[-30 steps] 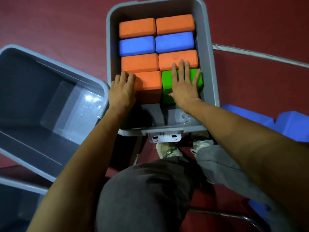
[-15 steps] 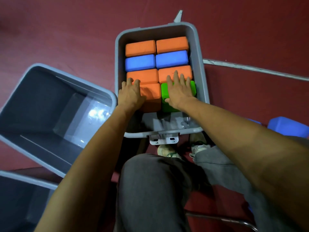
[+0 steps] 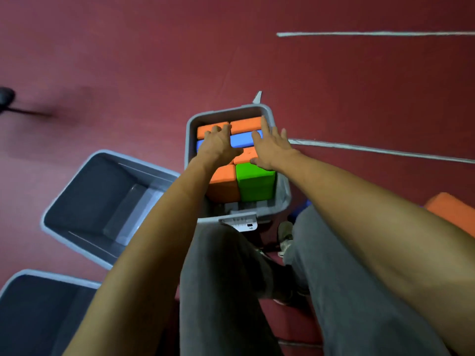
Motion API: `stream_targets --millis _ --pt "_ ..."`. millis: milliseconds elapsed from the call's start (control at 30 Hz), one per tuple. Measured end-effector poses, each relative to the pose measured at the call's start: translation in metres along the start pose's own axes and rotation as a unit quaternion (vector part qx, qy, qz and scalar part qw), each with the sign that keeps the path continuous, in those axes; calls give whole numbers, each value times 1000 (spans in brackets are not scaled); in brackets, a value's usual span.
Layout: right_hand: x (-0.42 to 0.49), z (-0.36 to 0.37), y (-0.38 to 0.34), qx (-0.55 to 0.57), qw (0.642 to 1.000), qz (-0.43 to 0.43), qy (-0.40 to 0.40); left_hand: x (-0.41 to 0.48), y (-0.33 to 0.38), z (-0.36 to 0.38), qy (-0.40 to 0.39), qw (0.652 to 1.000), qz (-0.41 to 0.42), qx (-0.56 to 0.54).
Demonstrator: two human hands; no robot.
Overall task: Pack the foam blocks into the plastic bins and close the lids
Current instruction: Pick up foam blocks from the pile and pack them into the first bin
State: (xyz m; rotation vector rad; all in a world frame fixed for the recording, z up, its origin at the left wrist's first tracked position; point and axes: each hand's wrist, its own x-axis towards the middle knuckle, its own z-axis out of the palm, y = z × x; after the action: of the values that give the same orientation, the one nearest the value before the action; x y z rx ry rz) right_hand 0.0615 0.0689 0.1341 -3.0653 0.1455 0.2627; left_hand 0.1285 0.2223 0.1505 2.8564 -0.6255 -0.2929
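Observation:
A grey plastic bin [image 3: 284,199] stands on the red floor in front of my knees, packed with orange, blue and green foam blocks. The green block [image 3: 255,182] and an orange block [image 3: 223,183] fill the near row. My left hand [image 3: 218,146] lies flat over the far blocks on the left, fingers reaching an orange block [image 3: 209,129]. My right hand [image 3: 272,145] stretches with straight fingers over the blue block [image 3: 243,140] and the bin's far right side. Neither hand grips anything.
An empty grey bin [image 3: 77,186] sits open to the left, and another grey bin [image 3: 28,276] shows at the bottom left corner. A loose orange foam block [image 3: 455,214] lies at the right edge. White lines cross the red floor.
Both hands have slid from the near orange and green blocks toward the far end of the bin. The camera has pulled back and tilted up, showing more floor.

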Motion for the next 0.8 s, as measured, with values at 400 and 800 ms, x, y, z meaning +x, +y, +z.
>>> stream_targets --millis 400,800 --pt "-104 -75 76 58 995 72 22 -50 146 -42 21 992 115 48" --pt "-209 -50 193 35 988 147 15 -90 302 18 -40 976 205 58"
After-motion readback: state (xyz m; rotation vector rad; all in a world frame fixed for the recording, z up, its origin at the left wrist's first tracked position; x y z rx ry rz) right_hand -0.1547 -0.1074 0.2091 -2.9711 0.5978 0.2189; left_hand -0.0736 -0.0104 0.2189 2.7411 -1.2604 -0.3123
